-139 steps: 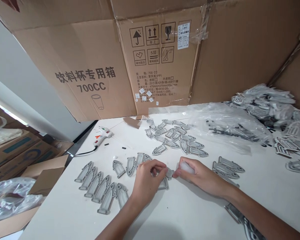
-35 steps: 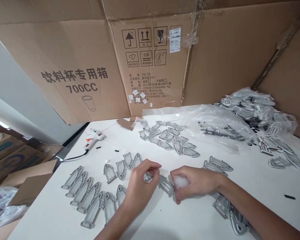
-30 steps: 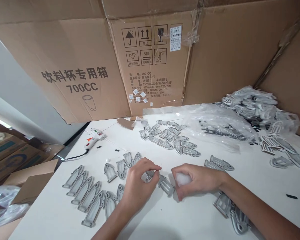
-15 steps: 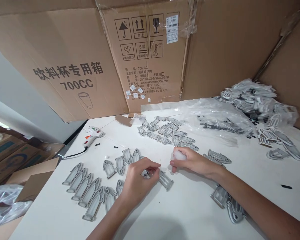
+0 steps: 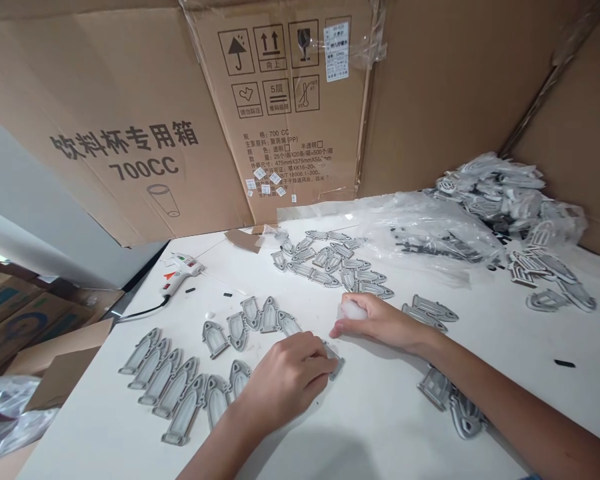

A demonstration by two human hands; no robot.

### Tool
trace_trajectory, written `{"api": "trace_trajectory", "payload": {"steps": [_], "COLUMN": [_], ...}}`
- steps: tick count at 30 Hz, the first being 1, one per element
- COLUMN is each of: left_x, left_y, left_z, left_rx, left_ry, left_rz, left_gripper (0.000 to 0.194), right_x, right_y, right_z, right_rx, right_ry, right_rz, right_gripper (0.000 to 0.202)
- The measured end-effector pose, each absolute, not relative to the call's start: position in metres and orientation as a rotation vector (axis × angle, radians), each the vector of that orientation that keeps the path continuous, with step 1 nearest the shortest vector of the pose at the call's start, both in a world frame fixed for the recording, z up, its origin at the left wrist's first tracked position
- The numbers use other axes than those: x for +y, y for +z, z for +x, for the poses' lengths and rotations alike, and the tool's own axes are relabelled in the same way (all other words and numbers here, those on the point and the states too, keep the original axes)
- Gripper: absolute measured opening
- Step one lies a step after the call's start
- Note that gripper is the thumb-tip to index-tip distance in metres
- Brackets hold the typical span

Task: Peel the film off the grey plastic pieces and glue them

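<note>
My left hand [image 5: 297, 373] is closed, its fingertips down on a grey arch-shaped piece [image 5: 337, 367] that lies flat on the white table. The hand covers most of that piece. Just beyond it, my right hand [image 5: 375, 321] has its fingers curled round a translucent whitish wad [image 5: 353, 310], whose exact kind I cannot make out. Left of my hands, several like arch-shaped pieces with pale, cloudy panels form a slanting row [image 5: 180, 393]. More pieces form a curved group [image 5: 250, 317] behind my left hand.
A white glue gun [image 5: 180, 272] with a black cord lies at the table's left edge. Several more grey pieces [image 5: 325, 257] lie at the back, near a clear plastic bag [image 5: 430, 243] and a bagged heap [image 5: 495, 190]. Cardboard [image 5: 290, 153] walls off the rear.
My left hand has moved slightly right and down over the arch-shaped piece, hiding more of it. My right hand still holds the whitish wad. The camera view has shifted slightly.
</note>
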State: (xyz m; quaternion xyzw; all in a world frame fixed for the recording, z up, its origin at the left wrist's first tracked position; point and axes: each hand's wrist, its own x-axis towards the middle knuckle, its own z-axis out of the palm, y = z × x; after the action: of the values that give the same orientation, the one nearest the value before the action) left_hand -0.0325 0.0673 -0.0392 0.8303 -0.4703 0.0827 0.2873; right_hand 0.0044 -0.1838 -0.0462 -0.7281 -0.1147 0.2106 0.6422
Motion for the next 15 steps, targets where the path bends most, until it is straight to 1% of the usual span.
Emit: {"api": "trace_trajectory", "payload": {"steps": [3, 8, 15], "left_x": [0.0677, 0.0668, 0.0660], "left_y": [-0.0376, -0.0346, -0.0328], "left_z": [-0.0327, -0.0329, -0.0309], "left_rx": [-1.247, -1.270, -1.264], "left_ry": [0.178, 0.142, 0.136], "left_rz": [2.210, 2.261, 2.308], "left_gripper": [0.023, 0.020, 0.019], "right_x": [-0.1824, -0.1815, -0.1806], "right_y": [-0.0479, -0.0490, -0.0459], "right_z": [0.0045, 0.0024, 0.0010], "right_rx": [-0.293, -0.362, -0.356], "right_ry": [0.483, 0.533, 0.580], "right_rz": [-1.658, -1.603, -1.589], "right_gripper": [0.037, 0.030, 0.038]}}
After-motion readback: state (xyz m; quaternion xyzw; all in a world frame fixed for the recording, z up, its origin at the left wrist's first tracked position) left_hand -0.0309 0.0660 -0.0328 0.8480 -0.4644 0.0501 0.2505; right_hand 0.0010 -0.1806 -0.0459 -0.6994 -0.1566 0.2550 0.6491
